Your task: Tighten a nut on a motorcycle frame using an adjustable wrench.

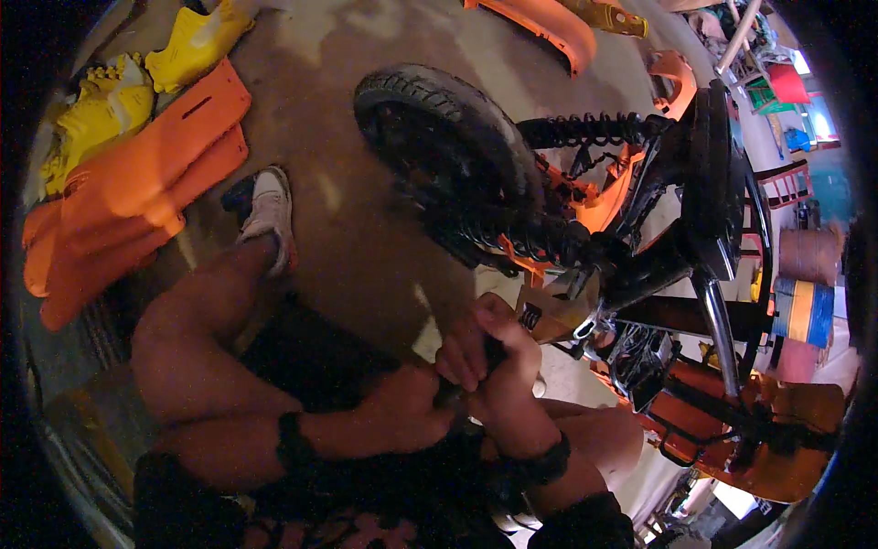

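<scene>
Both of my hands meet low in front of my body, beside a partly stripped motor scooter. My right hand (510, 371) is closed, its thumb side up, around a small dark thing that its fingers mostly hide. Against its lower left, my left hand (412, 395) is also closed. What my left fingers hold is too dark to make out. Just beyond the right hand is the scooter's black frame (654, 274), with a tan part (560, 306) on it. Farther off, the scooter's wheel (439, 137) sits next to black coil-spring shock absorbers (540, 229).
Orange body panels (137, 188) lie at the left, near yellow moulded parts (110, 110). Another orange panel (540, 27) rests on the floor at the far side. An orange scooter body part (786, 425) is at the lower right. Chairs (786, 186) and stacked containers (805, 311) stand along the right.
</scene>
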`<act>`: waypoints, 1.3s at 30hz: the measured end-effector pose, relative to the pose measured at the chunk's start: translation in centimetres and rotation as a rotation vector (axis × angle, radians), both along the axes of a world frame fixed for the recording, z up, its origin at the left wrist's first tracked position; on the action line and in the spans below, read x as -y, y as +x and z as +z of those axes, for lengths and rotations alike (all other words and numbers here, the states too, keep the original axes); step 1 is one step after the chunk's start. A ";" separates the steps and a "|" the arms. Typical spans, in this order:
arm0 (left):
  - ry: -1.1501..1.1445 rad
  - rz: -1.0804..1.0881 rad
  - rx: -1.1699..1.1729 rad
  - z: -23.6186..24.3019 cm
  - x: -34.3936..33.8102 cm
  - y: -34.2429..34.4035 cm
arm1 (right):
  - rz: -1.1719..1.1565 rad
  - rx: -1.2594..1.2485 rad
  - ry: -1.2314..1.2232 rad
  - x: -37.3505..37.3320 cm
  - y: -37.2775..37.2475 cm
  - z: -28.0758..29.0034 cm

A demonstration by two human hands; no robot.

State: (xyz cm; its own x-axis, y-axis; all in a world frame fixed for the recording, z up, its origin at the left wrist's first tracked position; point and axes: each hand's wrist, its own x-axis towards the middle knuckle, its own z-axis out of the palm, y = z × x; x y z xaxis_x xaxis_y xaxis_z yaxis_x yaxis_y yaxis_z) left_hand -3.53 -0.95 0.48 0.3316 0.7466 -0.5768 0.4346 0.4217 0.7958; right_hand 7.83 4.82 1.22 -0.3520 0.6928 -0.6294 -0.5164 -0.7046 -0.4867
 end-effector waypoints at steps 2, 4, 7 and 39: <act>0.085 0.004 0.027 -0.9 0.8 0.2 | -0.014 -0.016 -0.007 0.2 -0.1 -0.1; 0.072 -0.020 -0.014 -1.7 1.4 0.5 | -0.029 -0.020 -0.001 0.4 -0.1 -0.2; -0.002 -0.008 -0.016 -1.4 1.5 0.9 | -0.045 -0.008 0.003 0.5 0.0 -0.2; 0.185 0.189 0.190 -2.8 2.1 1.2 | -0.031 0.158 0.147 2.2 0.9 -2.8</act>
State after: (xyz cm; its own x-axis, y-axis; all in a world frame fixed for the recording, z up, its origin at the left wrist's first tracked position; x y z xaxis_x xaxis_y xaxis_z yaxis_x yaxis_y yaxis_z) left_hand -2.32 -3.08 -2.28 0.2654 0.8918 -0.3664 0.1989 0.3212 0.9259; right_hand 8.72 2.58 -1.55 -0.2343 0.7903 -0.5662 -0.4457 -0.6049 -0.6599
